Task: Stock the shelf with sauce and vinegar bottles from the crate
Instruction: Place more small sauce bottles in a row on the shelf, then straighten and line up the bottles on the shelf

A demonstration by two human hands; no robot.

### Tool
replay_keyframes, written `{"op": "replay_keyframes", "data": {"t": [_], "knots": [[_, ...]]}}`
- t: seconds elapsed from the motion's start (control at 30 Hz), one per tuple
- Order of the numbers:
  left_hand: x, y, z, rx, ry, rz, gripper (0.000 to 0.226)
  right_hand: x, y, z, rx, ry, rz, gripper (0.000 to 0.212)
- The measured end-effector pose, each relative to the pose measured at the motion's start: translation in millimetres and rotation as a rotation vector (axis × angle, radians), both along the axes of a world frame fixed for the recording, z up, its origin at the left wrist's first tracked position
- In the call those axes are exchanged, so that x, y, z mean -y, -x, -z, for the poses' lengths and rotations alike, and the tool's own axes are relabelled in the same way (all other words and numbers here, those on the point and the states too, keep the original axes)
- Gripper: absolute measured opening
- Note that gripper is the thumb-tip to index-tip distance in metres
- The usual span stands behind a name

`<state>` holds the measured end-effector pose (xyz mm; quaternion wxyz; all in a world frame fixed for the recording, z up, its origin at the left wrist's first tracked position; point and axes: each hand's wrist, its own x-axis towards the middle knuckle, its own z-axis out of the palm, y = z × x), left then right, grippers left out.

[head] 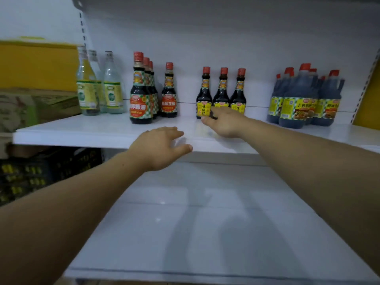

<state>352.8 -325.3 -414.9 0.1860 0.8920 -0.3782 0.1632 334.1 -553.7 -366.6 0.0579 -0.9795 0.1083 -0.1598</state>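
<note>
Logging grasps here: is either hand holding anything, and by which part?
The left hand holds nothing. The right hand touches the leftmost yellow-label bottle low on its label; whether that is a grip cannot be told.

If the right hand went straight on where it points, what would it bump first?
Probably the left yellow-label sauce bottle. The right hand reaches right up to its label, though I can't tell if they touch.
</note>
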Motion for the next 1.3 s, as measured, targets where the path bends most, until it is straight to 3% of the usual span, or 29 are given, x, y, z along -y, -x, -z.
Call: {"op": "replay_keyframes", "data": {"t": [0.3, 0.5, 0.73, 1.07, 1.3], "knots": [[-228.5, 58.4, 70.9, -0.255, -0.089, -0.277, 0.075, -198.2, 27.2, 17.7, 0.054, 0.000, -0.264, 0.075], [-361.4, 108.1, 133.4, -0.405, -0.081, -0.458, 0.074, -361.2, 28.2, 86.4, -0.130, -0.027, -0.504, 0.078], [-490.6, 187.6, 243.9, -0.657, 0.065, -0.728, 0.075, -526.4, 54.6, 223.2, -0.406, -0.101, -0.722, 0.074], [-583.4, 306.5, 377.4, -0.793, 0.357, -1.152, 0.087, -668.2, 134.8, 383.4, -0.644, -0.223, -1.177, 0.069], [-585.1, 342.6, 434.8, -1.067, 0.255, -1.186, 0.102, -692.7, 170.0, 444.7, -0.802, -0.239, -1.272, 0.079]]}}
